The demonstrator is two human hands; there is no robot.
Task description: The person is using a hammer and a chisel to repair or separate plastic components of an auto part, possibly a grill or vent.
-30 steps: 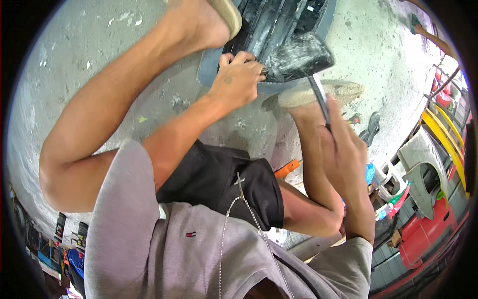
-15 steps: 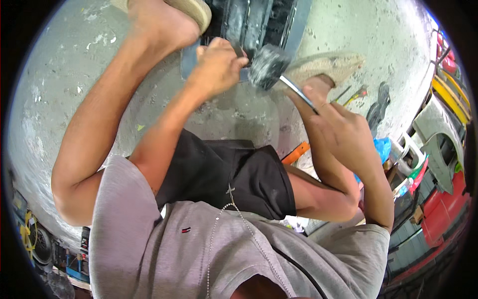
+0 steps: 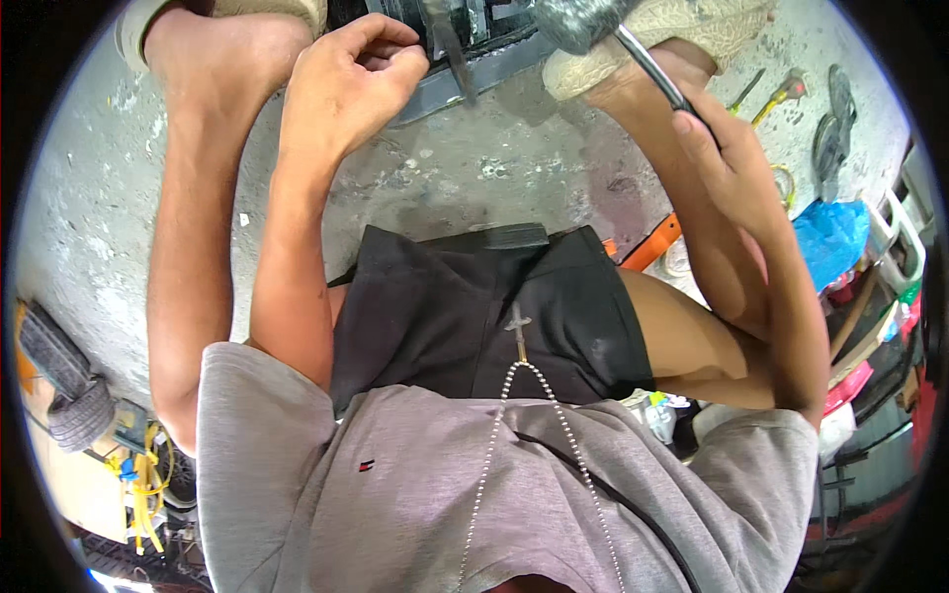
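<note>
My right hand (image 3: 727, 158) is wrapped round the dark grip of a mallet (image 3: 647, 64). Its thick, black, white-scuffed head is at the top edge, over my right sandal. My left hand (image 3: 346, 84) is curled closed, thumb against fingers, beside a narrow dark metal bar (image 3: 452, 54). The fingertips lie close to the bar; whether they grip it or something small I cannot tell. Below and behind the bar is a grey-edged black panel (image 3: 494, 74) on the floor between my feet, its far part cut off by the frame.
Right of my right foot lie a thin screwdriver (image 3: 748, 89), a yellow-handled tool (image 3: 786, 91) and a black object (image 3: 830, 128). An orange tool (image 3: 654, 242) rests by my right thigh. Farther right is a blue plastic bag (image 3: 830, 237). Small wheels (image 3: 81, 415) stand at the left.
The view has shifted, so the panel sits higher in the picture. The mallet head has moved away from my left hand, to the right. The bar beside my left hand now shows more clearly.
</note>
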